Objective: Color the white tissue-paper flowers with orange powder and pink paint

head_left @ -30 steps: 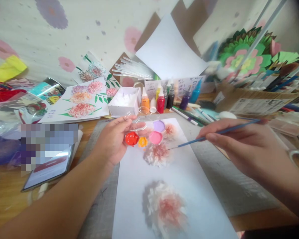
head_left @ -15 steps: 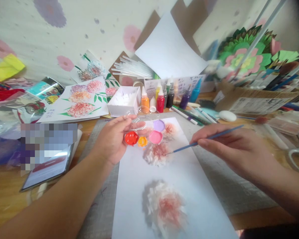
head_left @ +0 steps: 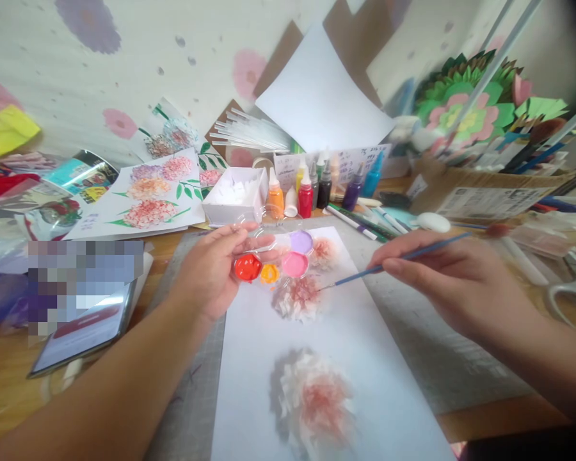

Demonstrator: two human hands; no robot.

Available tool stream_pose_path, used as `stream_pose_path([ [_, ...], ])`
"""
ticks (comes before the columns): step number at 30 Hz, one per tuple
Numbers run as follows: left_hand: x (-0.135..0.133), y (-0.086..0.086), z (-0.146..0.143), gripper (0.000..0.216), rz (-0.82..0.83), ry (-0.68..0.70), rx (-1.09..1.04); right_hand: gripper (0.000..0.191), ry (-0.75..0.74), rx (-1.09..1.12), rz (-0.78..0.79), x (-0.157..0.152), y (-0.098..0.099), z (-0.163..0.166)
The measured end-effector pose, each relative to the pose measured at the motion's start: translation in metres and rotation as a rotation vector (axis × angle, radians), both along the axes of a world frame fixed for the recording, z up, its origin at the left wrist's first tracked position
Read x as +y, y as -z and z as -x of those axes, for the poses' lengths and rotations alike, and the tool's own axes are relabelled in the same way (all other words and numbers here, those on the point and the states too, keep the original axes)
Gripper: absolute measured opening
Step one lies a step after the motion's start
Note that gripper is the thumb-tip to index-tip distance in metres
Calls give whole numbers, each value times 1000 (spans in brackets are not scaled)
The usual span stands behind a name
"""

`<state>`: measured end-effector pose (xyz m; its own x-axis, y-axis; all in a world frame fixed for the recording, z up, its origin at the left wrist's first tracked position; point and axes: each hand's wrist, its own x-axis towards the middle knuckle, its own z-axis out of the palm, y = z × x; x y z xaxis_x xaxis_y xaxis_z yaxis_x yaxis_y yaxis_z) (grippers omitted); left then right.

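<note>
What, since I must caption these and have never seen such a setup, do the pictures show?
There is no machine: you see a person's two bare hands through a head-worn camera looking forward and down. The left hand holds a clear palette with paint in red, orange, pink and lilac. The right hand holds a thin blue brush, its tip at or very near the middle one of three ruffled, red-tinged flower shapes on a white sheet. That lies on a grey mat.

No text can be read with certainty: the handwriting on the white card behind the paint bottles, the printed label on the cardboard box and the purple characters on the flower picture are too blurred to make out.
</note>
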<state>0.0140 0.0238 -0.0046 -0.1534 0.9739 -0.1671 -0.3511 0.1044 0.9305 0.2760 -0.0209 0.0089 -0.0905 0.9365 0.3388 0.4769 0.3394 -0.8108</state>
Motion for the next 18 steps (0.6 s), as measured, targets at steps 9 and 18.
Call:
stream_pose_path([
  [9,1,-2,0,7,19,-16,22,13,5,-50,-38,2,-2,2],
  [18,2,-1,-1,9,18,-26,17,12,-17,-39,-33,1,-2,-2],
])
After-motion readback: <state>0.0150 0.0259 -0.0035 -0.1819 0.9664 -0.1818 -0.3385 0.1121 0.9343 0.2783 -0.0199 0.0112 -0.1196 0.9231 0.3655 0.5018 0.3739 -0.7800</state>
